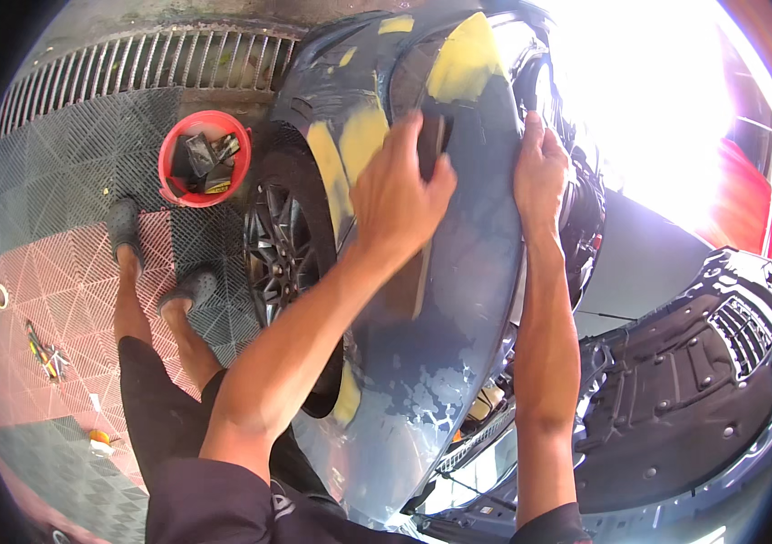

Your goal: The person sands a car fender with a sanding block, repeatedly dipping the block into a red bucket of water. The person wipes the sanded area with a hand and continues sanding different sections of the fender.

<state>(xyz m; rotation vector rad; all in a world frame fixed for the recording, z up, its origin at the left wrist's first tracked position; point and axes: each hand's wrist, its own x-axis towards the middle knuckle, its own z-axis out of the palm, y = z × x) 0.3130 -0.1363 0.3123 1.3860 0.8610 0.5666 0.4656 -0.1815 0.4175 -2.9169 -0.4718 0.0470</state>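
Note:
Beneath me lies a car fender point(481, 227), dull blue-grey, with worn paint and yellow filler patches point(468, 63). My left hand point(395, 190) is closed on a dark block point(433, 150), held against the fender's top; blur and my fingers hide part of it, so its exact kind is unclear. Along the fender's inner edge, beside the engine bay, my right hand point(540, 177) has its fingers together and bent over the edge. Below the fender to the left is the front wheel point(286, 245), with dark spokes.
A red bucket point(165, 172) holding dark blocks stands left of the wheel, near a metal floor grate point(150, 63). Hand tools point(46, 354) and a tape roll point(1, 296) lie on the grey and red floor tiles point(87, 272). A dark ribbed car panel point(667, 399) fills the lower right.

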